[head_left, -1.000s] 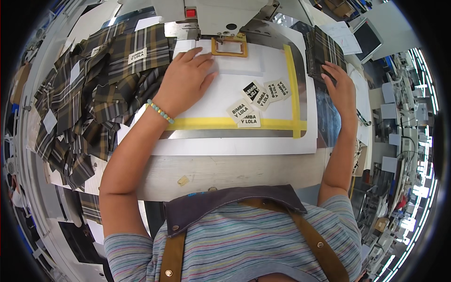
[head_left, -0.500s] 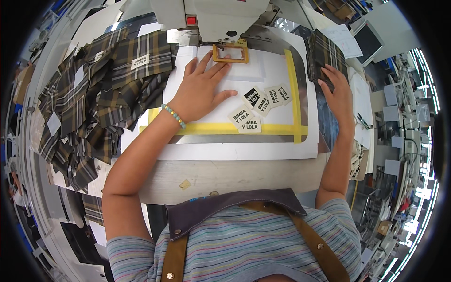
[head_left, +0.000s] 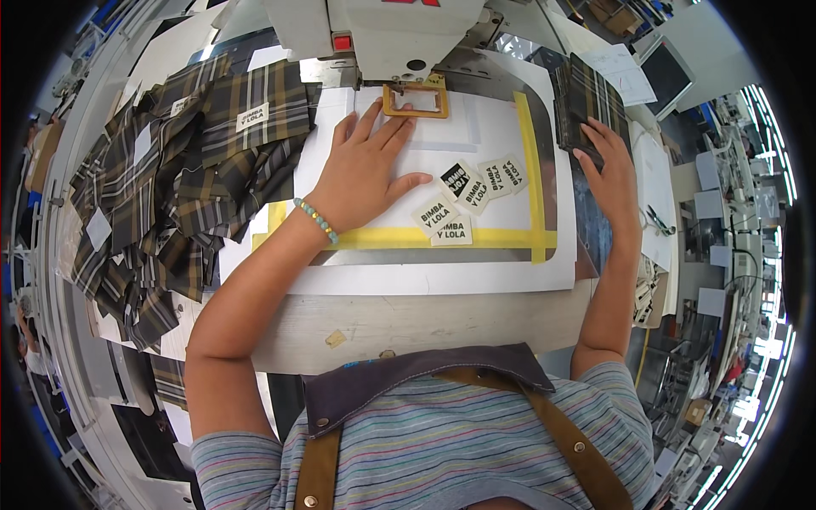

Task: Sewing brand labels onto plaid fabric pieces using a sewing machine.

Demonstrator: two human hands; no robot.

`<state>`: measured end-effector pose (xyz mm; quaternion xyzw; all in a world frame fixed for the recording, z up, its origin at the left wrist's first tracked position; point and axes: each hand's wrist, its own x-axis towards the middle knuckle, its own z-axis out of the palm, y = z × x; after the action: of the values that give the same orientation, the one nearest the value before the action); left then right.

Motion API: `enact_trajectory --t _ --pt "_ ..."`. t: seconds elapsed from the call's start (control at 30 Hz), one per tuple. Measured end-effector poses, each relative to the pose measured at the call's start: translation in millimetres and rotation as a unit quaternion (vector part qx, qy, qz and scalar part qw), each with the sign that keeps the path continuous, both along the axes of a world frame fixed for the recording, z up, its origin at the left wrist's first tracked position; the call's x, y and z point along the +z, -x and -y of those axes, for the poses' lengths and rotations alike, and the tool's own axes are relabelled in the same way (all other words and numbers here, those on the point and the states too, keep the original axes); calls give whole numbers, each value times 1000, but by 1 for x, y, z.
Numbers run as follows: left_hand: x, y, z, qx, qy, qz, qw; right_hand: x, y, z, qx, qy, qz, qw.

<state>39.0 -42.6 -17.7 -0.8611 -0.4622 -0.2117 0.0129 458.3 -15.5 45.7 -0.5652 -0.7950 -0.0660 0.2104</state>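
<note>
My left hand (head_left: 361,170) lies flat on the white sheet (head_left: 408,274), fingers apart, with a beaded bracelet at the wrist. Its fingertips reach the orange rectangular frame (head_left: 416,113) under the sewing machine head (head_left: 399,42). Off to the right, my right hand (head_left: 608,161) has its thumb and fingers closed on the near edge of a stack of plaid fabric pieces (head_left: 602,92). Several small cream labels with dark print (head_left: 435,212) lie loose to the right of my left hand, beside one black label (head_left: 457,178).
A large heap of plaid pieces (head_left: 170,195), some with labels on them, spreads over the left side. Yellow tape (head_left: 399,238) borders the sheet's near and right edges. Scissors (head_left: 659,221) rest on papers at the right. A red switch (head_left: 342,42) shows on the machine.
The view has shifted very slightly. Both hands stay in nearly the same places, the left at the orange frame and the right at the plaid stack.
</note>
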Motion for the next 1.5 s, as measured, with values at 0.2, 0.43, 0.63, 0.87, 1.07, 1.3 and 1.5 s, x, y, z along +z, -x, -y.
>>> enact_trajectory --t 0.2,0.43,0.63,0.87,1.07,1.3,1.5 --pt "1 0 -1 2 6 1 1000 1 3 0 2 0 5 1000" --pt "0 2 -1 -2 1 -12 1000 2 6 2 1 13 -18 1000" --pt "2 1 -4 -8 -1 -21 1000 2 6 2 0 13 -22 1000" --pt "5 0 -9 -16 33 -11 999 -1 0 -1 9 -16 -2 1000" --pt "4 -1 -9 -15 22 -19 999 -6 0 -4 27 -72 -36 996" --pt "14 1 1 -11 -20 -48 999 9 4 -9 16 -86 -18 996" --pt "24 4 4 -54 -62 41 996 6 4 -34 17 -122 27 992"
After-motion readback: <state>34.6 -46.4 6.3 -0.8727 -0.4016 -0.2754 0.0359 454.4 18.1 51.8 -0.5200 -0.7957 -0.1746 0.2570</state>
